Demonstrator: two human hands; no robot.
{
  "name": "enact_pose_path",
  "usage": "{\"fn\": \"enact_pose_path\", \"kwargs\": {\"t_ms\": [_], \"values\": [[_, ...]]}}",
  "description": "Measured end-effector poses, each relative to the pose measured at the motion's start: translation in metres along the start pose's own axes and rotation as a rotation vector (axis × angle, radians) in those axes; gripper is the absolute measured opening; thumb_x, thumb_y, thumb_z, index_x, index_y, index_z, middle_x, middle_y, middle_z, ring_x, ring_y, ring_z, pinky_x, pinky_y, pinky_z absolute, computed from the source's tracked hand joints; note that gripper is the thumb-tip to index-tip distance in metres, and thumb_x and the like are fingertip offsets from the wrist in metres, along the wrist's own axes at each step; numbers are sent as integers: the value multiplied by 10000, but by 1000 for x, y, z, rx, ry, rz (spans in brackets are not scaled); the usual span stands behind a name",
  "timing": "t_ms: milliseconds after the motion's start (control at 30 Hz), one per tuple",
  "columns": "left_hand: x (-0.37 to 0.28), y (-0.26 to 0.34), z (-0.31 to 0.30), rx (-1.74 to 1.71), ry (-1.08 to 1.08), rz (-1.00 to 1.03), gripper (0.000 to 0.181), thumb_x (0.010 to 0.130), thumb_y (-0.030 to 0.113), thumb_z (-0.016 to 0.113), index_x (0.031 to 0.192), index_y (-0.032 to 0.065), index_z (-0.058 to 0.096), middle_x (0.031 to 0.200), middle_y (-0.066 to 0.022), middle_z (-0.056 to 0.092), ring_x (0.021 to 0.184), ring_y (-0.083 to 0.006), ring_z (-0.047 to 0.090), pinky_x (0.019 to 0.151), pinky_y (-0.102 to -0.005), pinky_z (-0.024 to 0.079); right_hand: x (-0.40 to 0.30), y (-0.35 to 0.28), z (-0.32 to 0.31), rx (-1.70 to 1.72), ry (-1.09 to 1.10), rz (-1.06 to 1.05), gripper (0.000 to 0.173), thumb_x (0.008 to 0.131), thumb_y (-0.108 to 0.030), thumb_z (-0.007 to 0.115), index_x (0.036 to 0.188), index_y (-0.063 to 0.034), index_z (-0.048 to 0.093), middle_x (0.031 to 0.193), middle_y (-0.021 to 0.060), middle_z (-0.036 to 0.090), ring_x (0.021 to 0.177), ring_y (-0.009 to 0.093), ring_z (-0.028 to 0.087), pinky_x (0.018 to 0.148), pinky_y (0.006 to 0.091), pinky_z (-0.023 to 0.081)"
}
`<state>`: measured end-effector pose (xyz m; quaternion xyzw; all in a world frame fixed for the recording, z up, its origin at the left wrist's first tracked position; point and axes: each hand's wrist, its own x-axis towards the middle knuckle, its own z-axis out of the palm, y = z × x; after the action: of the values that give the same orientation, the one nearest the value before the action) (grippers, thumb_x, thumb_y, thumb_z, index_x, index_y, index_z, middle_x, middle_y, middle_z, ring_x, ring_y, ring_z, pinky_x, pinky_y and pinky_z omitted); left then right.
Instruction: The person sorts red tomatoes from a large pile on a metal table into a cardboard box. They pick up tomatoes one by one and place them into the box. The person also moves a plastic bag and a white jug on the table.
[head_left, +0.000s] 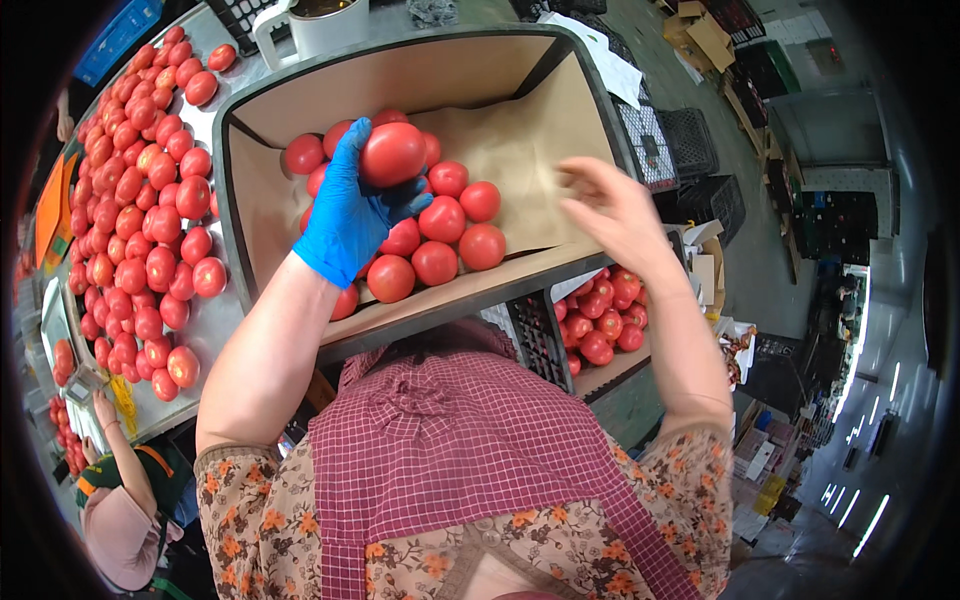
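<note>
My left hand (352, 199), in a blue glove, holds a red tomato (393, 154) above the left half of a paper-lined crate (416, 67). Below and around that hand, several tomatoes (442, 219) sit on the brown paper lining (517, 139). My bare right hand (604, 206) is over the right side of the same crate, blurred, with its fingers apart and nothing seen in them. Part of the tomatoes in the crate is hidden behind the glove and forearm.
A large heap of tomatoes (131, 225) covers the metal table (217, 330) at left. A white mug (326, 30) stands behind the crate. Another crate of tomatoes (600, 319) is below my right forearm. A co-worker (124, 517) is at lower left. Black crates (686, 142) stand at right.
</note>
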<state>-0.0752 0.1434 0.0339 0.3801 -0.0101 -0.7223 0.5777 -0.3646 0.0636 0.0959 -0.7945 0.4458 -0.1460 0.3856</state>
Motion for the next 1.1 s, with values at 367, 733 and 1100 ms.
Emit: {"fn": "enact_pose_path", "kwargs": {"t_ms": [367,733,1100], "values": [[10,4,-15,18,73,26,331,945,362,616,1071,57,640,1009,-104,667,980,-239,649,843,-439,567,114,66,100,-648,-688,95,621,716,-277,754,1231,-11,532,1120,201,653,1061,323,635,892,398,518],[11,-20,-5,759,-381,102,629,883,181,688,1439,76,414,1245,-85,581,1152,-178,553,1028,-330,428,85,6,54,1018,-725,582,544,923,-576,436,1074,-78,594,883,73,629,683,177,573,575,306,457],[8,-8,-3,283,-250,111,554,881,296,717,1328,42,511,1233,-104,591,1112,-214,597,954,-363,513,124,18,71,413,-547,127,403,988,-440,521,962,-66,669,754,59,660,650,141,625,591,271,508]]}}
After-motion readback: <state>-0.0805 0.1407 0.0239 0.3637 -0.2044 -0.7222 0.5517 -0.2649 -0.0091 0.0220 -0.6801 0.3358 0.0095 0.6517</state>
